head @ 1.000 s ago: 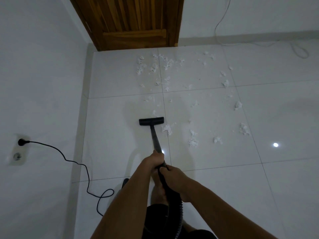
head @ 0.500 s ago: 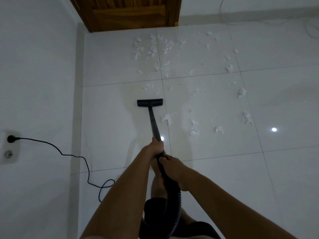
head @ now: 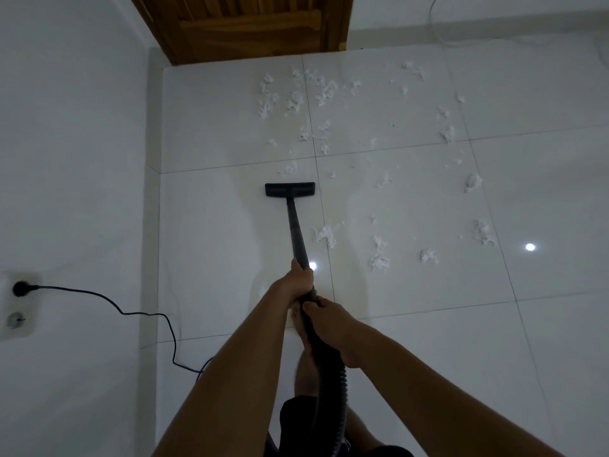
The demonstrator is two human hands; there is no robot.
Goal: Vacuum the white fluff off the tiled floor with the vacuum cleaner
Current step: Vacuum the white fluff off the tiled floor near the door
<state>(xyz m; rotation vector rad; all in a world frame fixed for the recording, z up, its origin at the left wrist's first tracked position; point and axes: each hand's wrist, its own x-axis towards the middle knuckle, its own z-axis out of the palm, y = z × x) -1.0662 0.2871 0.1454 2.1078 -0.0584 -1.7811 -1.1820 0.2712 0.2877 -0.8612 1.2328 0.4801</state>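
Observation:
A black vacuum wand (head: 295, 227) runs from my hands forward to its flat floor nozzle (head: 290, 189), which rests on the white tiled floor (head: 214, 245). My left hand (head: 298, 280) grips the wand higher up; my right hand (head: 329, 324) grips it just behind, where the ribbed black hose (head: 333, 384) starts. White fluff (head: 326, 234) lies right of the wand. More tufts (head: 379, 258) lie to the right, and a dense scatter (head: 296, 100) sits beyond the nozzle toward the door.
A wooden door (head: 250, 24) closes the far end. The left wall carries a socket (head: 19, 288) with a black power cord (head: 145, 313) trailing across the floor. A thin white cable (head: 461, 44) lies at the far right. My bare foot (head: 304, 371) stands under the hose.
The nozzle has been pushed forward along the left tile, closer to the small tuft ahead of it. My hands keep the same grip, and the view tilted down slightly.

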